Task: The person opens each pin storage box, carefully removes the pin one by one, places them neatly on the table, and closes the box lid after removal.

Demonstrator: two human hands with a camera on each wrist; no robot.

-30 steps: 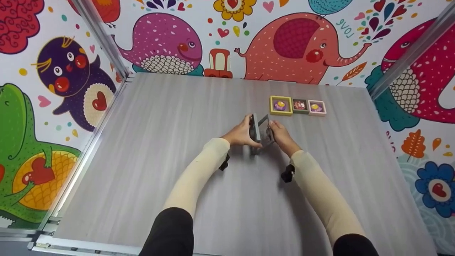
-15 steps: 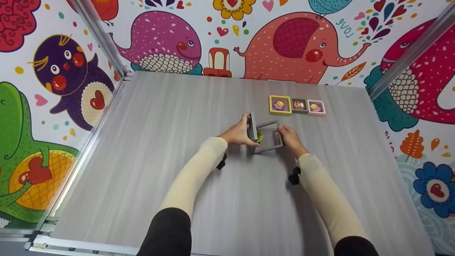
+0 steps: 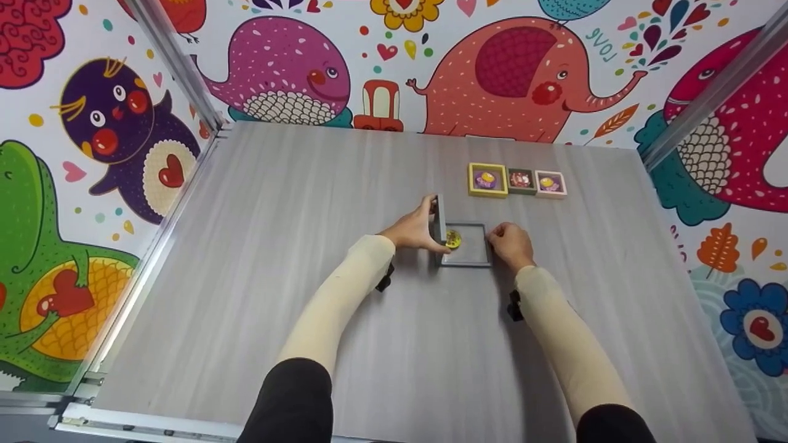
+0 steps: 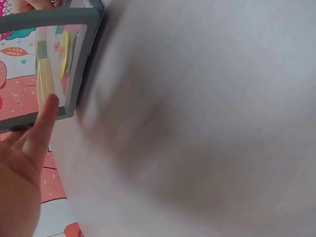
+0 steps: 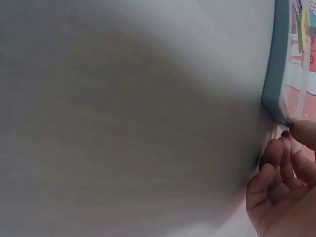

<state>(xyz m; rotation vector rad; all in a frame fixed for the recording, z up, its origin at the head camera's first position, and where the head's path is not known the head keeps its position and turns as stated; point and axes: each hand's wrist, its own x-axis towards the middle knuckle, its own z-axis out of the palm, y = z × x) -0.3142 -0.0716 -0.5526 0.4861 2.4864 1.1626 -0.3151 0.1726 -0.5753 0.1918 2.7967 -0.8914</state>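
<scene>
A grey square display frame with clear film stands opened in two halves. My left hand [image 3: 414,229] holds the upright half [image 3: 440,219] by its edges, thumb at the bottom and fingers at the top. The other half [image 3: 466,265] lies flat on the table to its right. A round yellow piece [image 3: 453,239] shows at the film near where the halves meet. At the flat half's right edge, my right hand [image 3: 512,243] pinches the rim, its other fingers curled. The right wrist view shows the thumb at the corner of the grey rim [image 5: 277,74].
Three small framed boxes stand in a row behind: a yellow one [image 3: 487,180], a dark green one [image 3: 521,181] and a pink one [image 3: 550,183]. The grey table [image 3: 277,203] is bordered by printed cartoon walls and metal posts [image 3: 184,80].
My right hand has swung the frame's right half outward and down until it lies flat, uncovering the yellow piece. My left hand has stayed in place with the upright half.
</scene>
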